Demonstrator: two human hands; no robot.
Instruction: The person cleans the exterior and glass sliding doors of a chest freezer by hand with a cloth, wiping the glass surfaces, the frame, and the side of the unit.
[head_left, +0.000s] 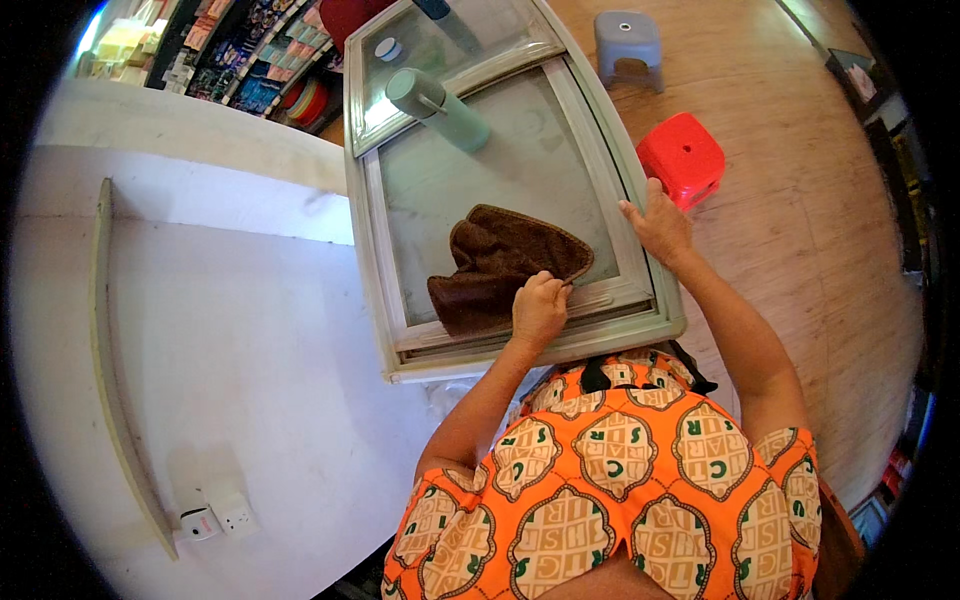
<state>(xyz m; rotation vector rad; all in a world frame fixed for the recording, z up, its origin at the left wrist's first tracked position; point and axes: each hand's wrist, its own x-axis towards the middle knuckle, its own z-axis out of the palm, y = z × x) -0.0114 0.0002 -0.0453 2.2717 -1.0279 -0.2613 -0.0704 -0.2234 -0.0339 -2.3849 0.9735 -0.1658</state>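
A brown cloth lies crumpled over the near end of the glass sliding lid of a chest freezer. My left hand grips the cloth's near edge, above the lid's pale frame. On the freezer's right rim rests my right hand, with thumb and fingers apart and nothing held. A green bottle with a grey-green cap lies or stands on the glass beyond the cloth; the steep view does not settle which.
Farther up the lid are a small white and blue round lid and a dark object. To the right, a red plastic stool and a grey one stand on the wood-look floor. A white wall with a socket borders the left, past it stocked shelves.
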